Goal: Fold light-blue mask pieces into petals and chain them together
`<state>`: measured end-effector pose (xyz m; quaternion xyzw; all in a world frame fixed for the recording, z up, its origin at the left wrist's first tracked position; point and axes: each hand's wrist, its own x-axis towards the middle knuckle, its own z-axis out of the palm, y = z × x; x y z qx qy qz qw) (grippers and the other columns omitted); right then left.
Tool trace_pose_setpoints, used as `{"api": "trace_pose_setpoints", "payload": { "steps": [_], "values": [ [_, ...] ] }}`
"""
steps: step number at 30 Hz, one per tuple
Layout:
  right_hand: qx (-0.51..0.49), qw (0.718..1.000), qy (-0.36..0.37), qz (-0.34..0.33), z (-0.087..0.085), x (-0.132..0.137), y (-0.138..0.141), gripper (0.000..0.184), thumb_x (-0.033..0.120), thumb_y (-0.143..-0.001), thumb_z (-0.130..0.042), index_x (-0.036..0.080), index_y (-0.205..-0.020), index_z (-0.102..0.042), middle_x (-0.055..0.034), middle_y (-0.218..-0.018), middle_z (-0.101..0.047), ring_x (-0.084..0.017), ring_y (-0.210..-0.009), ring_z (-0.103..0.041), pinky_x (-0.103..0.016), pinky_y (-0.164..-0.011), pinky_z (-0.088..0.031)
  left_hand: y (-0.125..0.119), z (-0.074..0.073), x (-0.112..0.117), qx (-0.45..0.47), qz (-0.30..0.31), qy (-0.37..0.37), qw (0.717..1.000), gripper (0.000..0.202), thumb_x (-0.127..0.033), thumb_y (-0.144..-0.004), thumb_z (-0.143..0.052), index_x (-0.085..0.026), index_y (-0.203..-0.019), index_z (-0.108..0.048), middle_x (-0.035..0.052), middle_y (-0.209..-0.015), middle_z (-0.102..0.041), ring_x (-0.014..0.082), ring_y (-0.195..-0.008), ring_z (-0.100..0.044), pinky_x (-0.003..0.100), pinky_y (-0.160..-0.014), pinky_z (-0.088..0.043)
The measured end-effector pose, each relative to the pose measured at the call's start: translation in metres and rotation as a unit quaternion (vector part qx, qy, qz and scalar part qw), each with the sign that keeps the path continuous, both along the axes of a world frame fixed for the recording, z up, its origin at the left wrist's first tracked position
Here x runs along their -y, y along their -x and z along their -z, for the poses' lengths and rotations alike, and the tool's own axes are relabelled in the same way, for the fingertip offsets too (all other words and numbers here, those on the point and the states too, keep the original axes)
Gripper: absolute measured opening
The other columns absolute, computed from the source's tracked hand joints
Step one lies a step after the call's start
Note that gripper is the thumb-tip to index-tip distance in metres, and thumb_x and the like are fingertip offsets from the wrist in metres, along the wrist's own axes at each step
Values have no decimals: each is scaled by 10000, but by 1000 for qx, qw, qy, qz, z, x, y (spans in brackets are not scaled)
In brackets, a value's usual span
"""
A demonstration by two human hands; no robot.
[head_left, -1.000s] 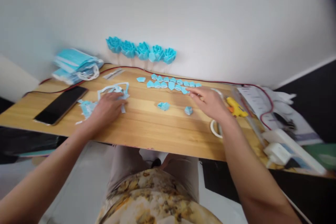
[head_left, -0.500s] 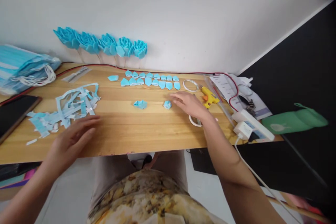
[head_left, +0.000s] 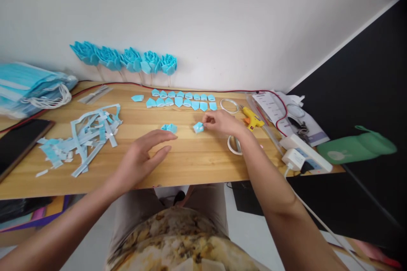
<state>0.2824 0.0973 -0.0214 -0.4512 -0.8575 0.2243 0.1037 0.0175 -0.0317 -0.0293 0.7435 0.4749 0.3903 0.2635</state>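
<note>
My right hand (head_left: 220,122) pinches the edge of a small folded blue petal piece (head_left: 199,127) just above or on the wooden table. Over the table, my left hand (head_left: 146,154) is open, thumb and fingers apart, with nothing in it. Near its fingertips lies another folded blue piece (head_left: 169,128). Two rows of blue folded petals (head_left: 178,101) are laid out farther back, with a single petal (head_left: 137,98) off to their left. Several blue flowers on thin stems (head_left: 131,59) lean against the wall behind.
Blue and white cut strips (head_left: 95,129) lie at left, near a phone (head_left: 23,144) and a bag of face masks (head_left: 32,87). To the right are a yellow glue gun (head_left: 252,118), tape rolls (head_left: 229,106), a power strip (head_left: 307,152) and a green pouch-like bottle (head_left: 356,146).
My left hand has moved right, away from the strips and toward the middle. My right hand has closed its fingertips on the small blue piece, which has shifted slightly left.
</note>
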Motion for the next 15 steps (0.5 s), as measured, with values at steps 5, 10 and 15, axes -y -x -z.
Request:
{"api": "trace_pose_setpoints", "payload": {
  "steps": [5, 10, 15],
  "values": [
    [-113, 993, 16, -40, -32, 23, 16, 86, 183, -787, -565, 191, -811, -647, 9, -798, -693, -119, -730, -622, -226, -686, -434, -19, -2, -20, 32, 1, 63, 998, 452, -380, -861, -563, -232, -1288, -546, 98, -1198, -633, 188, -900, -638, 329, -748, -549],
    [-161, 982, 20, -97, -50, 32, 31, 96, 218, -800, -572, 199, -858, -646, 5, -842, -688, -129, -775, -623, -253, -737, -452, -28, -7, -34, 63, 15, 170, 983, 500, -454, -822, -574, -177, -1237, -590, 89, -1055, -676, 190, -858, -620, 296, -685, -524],
    [-206, 974, 18, -90, -47, 24, 38, 147, 238, -788, -617, 201, -929, -643, 0, -842, -680, -127, -760, -622, -253, -710, -464, -30, -16, -44, 98, -10, 211, 972, 243, -394, -749, -608, -159, -786, -658, -12, -624, -573, 97, -533, -484, 211, -486, -403]
  ]
}}
